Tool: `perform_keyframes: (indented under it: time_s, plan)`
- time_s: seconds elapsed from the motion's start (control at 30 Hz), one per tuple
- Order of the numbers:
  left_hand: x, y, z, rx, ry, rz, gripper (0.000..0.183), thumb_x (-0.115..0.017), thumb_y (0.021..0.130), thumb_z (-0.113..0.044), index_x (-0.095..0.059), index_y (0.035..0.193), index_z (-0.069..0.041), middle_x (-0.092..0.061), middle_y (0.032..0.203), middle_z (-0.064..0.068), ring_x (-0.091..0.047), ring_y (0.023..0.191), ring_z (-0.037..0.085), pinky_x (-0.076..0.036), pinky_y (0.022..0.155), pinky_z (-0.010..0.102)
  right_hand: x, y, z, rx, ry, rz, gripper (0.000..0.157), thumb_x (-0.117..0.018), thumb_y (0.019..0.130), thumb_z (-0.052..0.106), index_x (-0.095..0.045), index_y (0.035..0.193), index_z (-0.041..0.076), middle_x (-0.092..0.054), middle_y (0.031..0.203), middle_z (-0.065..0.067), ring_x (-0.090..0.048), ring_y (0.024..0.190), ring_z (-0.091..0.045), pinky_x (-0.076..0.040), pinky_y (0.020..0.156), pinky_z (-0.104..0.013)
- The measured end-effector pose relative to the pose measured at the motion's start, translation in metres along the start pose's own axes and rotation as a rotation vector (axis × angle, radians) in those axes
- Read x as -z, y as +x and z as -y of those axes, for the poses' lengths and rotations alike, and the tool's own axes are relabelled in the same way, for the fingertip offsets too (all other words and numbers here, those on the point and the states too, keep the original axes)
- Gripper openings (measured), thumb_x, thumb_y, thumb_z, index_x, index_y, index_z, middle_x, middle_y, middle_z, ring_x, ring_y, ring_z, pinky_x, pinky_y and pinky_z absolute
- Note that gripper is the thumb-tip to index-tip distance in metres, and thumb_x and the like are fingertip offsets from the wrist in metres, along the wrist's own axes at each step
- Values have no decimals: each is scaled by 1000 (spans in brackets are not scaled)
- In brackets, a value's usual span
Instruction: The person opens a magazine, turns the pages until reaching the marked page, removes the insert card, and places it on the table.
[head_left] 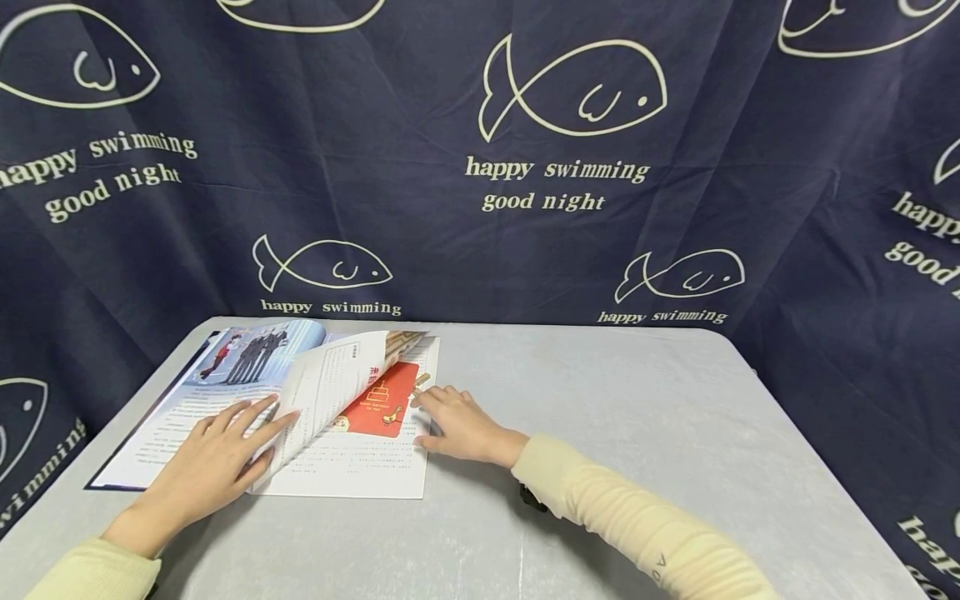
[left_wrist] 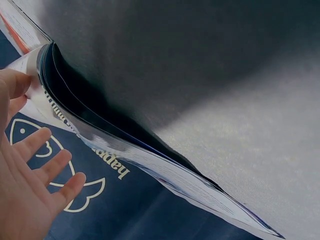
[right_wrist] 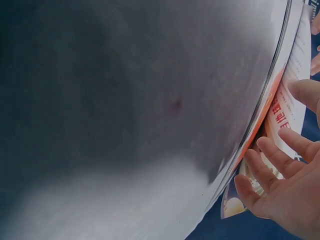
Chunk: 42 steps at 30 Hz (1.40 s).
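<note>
An open magazine [head_left: 352, 481] lies on the left half of the table. One of its pages [head_left: 318, 387] stands half turned, curling up from the middle. Beneath that page, on the right-hand page, is a red card [head_left: 386, 408] with a gold cake drawing; its left part is hidden. My left hand [head_left: 210, 467] rests with spread fingers on the magazine near the fold. In the left wrist view that hand [left_wrist: 30, 185] has its fingers extended. At the card's right edge is my right hand [head_left: 468, 429], fingers relaxed and apart in the right wrist view.
The grey table [head_left: 600, 400] extends right of the magazine. Behind and around it hangs a dark blue curtain [head_left: 435, 250] with white fish drawings and lettering. A dark band [head_left: 531, 498] shows at my right wrist, below the cream sleeve [head_left: 622, 517].
</note>
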<state>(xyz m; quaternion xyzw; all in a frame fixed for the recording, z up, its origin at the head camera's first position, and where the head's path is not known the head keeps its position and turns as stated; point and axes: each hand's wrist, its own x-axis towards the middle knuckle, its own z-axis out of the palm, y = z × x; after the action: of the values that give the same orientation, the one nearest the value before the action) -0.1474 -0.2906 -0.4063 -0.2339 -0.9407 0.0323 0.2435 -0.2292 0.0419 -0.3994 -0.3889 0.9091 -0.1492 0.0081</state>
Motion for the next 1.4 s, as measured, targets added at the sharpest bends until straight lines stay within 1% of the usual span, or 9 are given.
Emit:
perform_keyframes:
  time_s: [0.1,0.27,0.43,0.53,0.77,0.9,1.07,1.27,1.4]
  plan:
    - [0,-1,-1,21,-1,21,51,-61,77,-28,-51,127,-27,-50,129,6,-49,111,34,-40,76,53,1,4,-2,1,4,1,52,-64,82,35,-48,126,12,-53,127,-4,-49,112,-21,-40,94,-43]
    - [0,-1,-3,45,-17,44,52,-63,78,-38,-51,127,-26,-51,130,7,-47,113,32,-39,78,53,0,9,-6,-9,7,-1,53,-65,82,34,-48,127,13,-53,127,-3,-50,110,-20,-39,92,-41]
    - [0,-2,-3,32,-23,20,60,-66,73,-48,-52,126,-22,-52,128,9,-47,112,32,-39,75,53,1,14,-10,-39,32,12,53,-65,82,33,-47,128,13,-50,132,-5,-47,118,-24,-36,99,-50]
    - [0,-3,-1,14,-20,-3,65,-67,69,-50,-53,125,-19,-52,127,9,-48,111,32,-40,74,52,1,17,-12,-46,46,11,50,-65,83,32,-49,125,13,-51,130,-4,-47,118,-25,-36,99,-50]
    - [-1,-2,1,-14,-8,-38,68,-64,70,-49,-50,126,-13,-49,130,11,-47,110,33,-40,74,53,0,28,-18,-52,29,-13,43,-65,82,33,-53,118,13,-57,113,-3,-51,103,-20,-41,89,-41]
    - [-1,0,1,-21,-20,-40,71,-63,70,-45,-47,130,-12,-44,134,13,-45,113,36,-40,76,55,1,33,-20,-61,42,-21,41,-65,82,32,-53,116,13,-57,114,-3,-51,102,-20,-40,87,-40]
    - [0,1,1,-17,-22,-28,73,-66,65,-36,-45,131,-15,-41,136,14,-44,113,38,-40,77,56,2,38,-22,-79,56,-12,39,-65,82,31,-53,115,13,-57,116,-3,-49,102,-19,-39,87,-38]
    - [-2,-1,2,-9,-15,-4,64,-66,68,-34,-49,128,-21,-42,135,13,-43,112,38,-39,75,58,0,46,-23,-100,56,-18,42,-65,81,30,-53,118,13,-57,113,-2,-49,101,-18,-38,86,-36]
    - [-3,-3,3,-9,-15,-3,58,-65,69,-33,-52,125,-22,-43,133,13,-44,111,38,-39,75,58,-2,52,-24,-123,56,-24,42,-65,81,29,-53,118,13,-57,111,-1,-49,100,-18,-39,87,-36]
